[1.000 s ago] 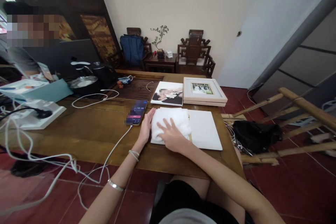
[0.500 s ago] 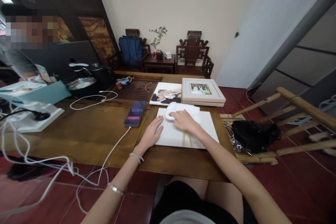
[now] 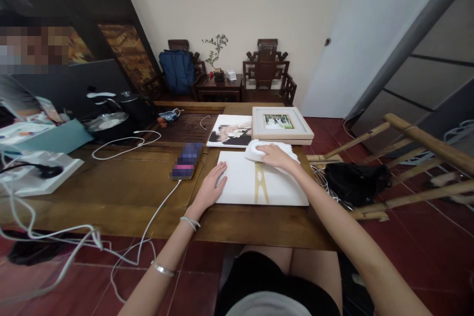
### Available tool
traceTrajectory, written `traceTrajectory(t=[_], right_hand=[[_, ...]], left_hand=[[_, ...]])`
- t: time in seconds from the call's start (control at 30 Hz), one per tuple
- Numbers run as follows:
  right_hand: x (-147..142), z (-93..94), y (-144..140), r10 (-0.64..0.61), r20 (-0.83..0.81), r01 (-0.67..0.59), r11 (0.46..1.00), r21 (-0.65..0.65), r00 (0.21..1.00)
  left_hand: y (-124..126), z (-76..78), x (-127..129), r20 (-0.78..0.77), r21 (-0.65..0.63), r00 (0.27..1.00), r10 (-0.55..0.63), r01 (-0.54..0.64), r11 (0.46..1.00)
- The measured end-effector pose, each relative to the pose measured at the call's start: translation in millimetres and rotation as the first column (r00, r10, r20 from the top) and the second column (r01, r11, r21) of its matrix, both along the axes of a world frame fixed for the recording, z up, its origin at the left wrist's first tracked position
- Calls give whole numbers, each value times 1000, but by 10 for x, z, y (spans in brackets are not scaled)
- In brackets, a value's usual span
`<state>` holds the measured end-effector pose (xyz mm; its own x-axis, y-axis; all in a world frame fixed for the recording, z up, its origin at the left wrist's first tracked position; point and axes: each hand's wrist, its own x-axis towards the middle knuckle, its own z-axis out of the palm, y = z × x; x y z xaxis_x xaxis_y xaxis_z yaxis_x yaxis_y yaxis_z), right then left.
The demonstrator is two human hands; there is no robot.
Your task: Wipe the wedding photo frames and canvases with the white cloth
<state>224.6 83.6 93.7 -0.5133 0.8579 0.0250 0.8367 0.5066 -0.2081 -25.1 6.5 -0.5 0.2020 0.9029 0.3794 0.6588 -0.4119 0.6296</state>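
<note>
My right hand point(image 3: 277, 156) presses a bunched white cloth point(image 3: 254, 152) onto the far part of a flat white panel point(image 3: 237, 185), its fingers closed on the cloth. A tan A-shaped piece point(image 3: 261, 185) shows on the panel's face, its top beside the cloth. With fingers stretched out, my left hand point(image 3: 212, 185) lies flat at the panel's left edge and holds nothing. Just beyond the panel are a photo print point(image 3: 229, 131) and a pale wooden picture frame point(image 3: 283, 134), which appears stacked on another.
A phone point(image 3: 185, 162) on a charging cable lies left on the wooden table point(image 3: 129, 197). Farther left stand a white power strip point(image 3: 48, 173), a teal box point(image 3: 70, 138) and a glass-lidded pot point(image 3: 107, 123). A bamboo rack point(image 3: 425, 143) stands right. Another person sits at far left.
My right hand has moved right and slightly away with the cloth, uncovering more of the tan A-shaped piece. My left hand stays at the panel's edge. The view has shifted slightly.
</note>
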Motion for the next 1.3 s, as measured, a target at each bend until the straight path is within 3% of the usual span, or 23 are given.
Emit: traceTrajectory(t=[0.1, 0.23, 0.53, 0.8, 0.93, 1.17, 1.3], right_hand=[[414, -101, -154, -61, -8, 61, 998, 35, 998], [663, -272, -520, -75, -13, 76, 994, 75, 997], [859, -503, -1339, 167, -72, -143, 954, 262, 983], [847, -434, -1590, 210, -134, -186, 968, 171, 968], [904, -408, -1513, 219, -145, -200, 970, 139, 965], [923, -426, -876, 188, -193, -165, 978, 129, 963], [880, -407, -873, 192, -174, -178, 980, 91, 966]], left_hand=[[1, 2, -8, 3, 2, 1000, -6, 6, 1000], [-4, 16, -12, -9, 5, 1000, -12, 13, 1000], [36, 53, -32, 1, 36, 1000, -8, 8, 999], [55, 53, -43, -15, 44, 1000, 1, 0, 999], [60, 55, -43, -16, 49, 1000, 15, -14, 999], [26, 103, -7, -49, -34, 999, 22, -24, 999], [27, 135, 24, -64, -49, 998, 29, -32, 998]])
